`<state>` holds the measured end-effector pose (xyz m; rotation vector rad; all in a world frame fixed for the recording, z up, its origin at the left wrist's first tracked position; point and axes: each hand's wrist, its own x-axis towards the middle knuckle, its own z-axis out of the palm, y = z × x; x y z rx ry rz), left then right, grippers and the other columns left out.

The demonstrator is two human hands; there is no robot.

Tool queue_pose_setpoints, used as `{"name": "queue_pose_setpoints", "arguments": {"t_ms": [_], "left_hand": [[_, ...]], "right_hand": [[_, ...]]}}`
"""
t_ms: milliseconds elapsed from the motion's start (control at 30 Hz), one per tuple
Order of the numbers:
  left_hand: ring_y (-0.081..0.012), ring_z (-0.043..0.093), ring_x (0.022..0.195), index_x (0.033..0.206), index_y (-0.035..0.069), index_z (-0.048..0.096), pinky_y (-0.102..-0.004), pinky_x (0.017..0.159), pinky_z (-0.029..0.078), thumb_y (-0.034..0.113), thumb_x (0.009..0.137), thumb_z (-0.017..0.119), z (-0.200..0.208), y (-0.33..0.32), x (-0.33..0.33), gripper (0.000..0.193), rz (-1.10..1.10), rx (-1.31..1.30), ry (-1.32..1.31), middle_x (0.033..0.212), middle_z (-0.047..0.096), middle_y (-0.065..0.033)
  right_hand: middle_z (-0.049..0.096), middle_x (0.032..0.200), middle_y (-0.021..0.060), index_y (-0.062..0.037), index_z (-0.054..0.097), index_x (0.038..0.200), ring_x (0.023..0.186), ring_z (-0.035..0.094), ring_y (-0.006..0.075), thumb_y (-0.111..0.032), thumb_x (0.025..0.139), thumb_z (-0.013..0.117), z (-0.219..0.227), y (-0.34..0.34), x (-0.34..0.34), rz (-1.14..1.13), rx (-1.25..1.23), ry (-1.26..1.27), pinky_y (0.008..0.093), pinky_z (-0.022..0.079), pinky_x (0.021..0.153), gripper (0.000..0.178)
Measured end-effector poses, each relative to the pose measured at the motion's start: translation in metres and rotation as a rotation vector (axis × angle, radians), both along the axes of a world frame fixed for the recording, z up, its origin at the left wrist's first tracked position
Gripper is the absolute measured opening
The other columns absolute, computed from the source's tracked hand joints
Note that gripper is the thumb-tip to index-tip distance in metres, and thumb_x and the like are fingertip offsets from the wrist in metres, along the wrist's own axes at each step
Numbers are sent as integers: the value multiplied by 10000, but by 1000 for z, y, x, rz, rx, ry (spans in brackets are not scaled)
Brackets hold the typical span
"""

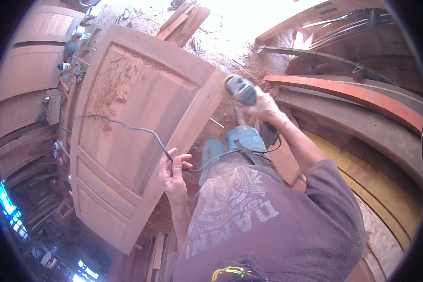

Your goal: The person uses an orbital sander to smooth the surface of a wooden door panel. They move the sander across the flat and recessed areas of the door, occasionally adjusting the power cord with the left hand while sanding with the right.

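Note:
My right hand (266, 109) is wrapped round the body of a grey power sander (243, 90) with a round, yellowish disc at its far end. The sander is at the right corner of a panelled wooden door (174, 56), which lies before me; I cannot tell whether its disc touches the wood. My left hand (175, 176) holds a dark power cord (145, 129) between thumb and fingers, some fingertips spread, over the door's near edge. From there the cord runs left across the door and right over my lap. Wood shavings (109, 89) lie scattered on the door's upper panel.
Wood offcuts (183, 23) lie beyond the door on a dusty, shaving-strewn floor. Long boards, one with an orange-red edge (348, 94), are stacked at the right. More panelled doors (28, 70) stand at the left, beside jars and tools. My knees (243, 136) are near the sander.

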<state>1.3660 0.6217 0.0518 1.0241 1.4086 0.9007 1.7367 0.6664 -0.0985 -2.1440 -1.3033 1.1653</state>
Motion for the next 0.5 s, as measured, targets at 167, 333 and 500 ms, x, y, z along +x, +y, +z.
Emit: {"name": "queue_pose_setpoints", "arguments": {"t_ms": [167, 333, 500], "left_hand": [[-128, 726, 840, 1449, -6, 613, -278, 821, 588, 169, 1184, 607, -3, 1, -7, 318, -12, 18, -11, 1105, 817, -153], [-123, 725, 848, 1439, -1, 633, -272, 822, 587, 171, 1182, 612, 4, 10, -4, 310, -11, 26, 14, 1108, 819, -151], [-127, 727, 849, 1442, -4, 633, -277, 827, 592, 167, 1180, 620, 2, 17, 4, 313, 7, 26, 8, 1109, 820, -155]], "right_hand": [[766, 1184, 283, 7, 610, 1277, 1141, 768, 459, -280, 825, 881, 20, -11, -103, 439, -82, -21, 532, 616, 986, 600], [746, 1204, 291, 23, 577, 1265, 1146, 752, 479, -201, 820, 856, 8, -10, -146, 554, 8, -12, 559, 601, 984, 571], [758, 1156, 309, 18, 576, 1250, 1115, 762, 493, -368, 789, 916, 23, 19, -93, 406, -66, -87, 561, 611, 979, 691]]}}
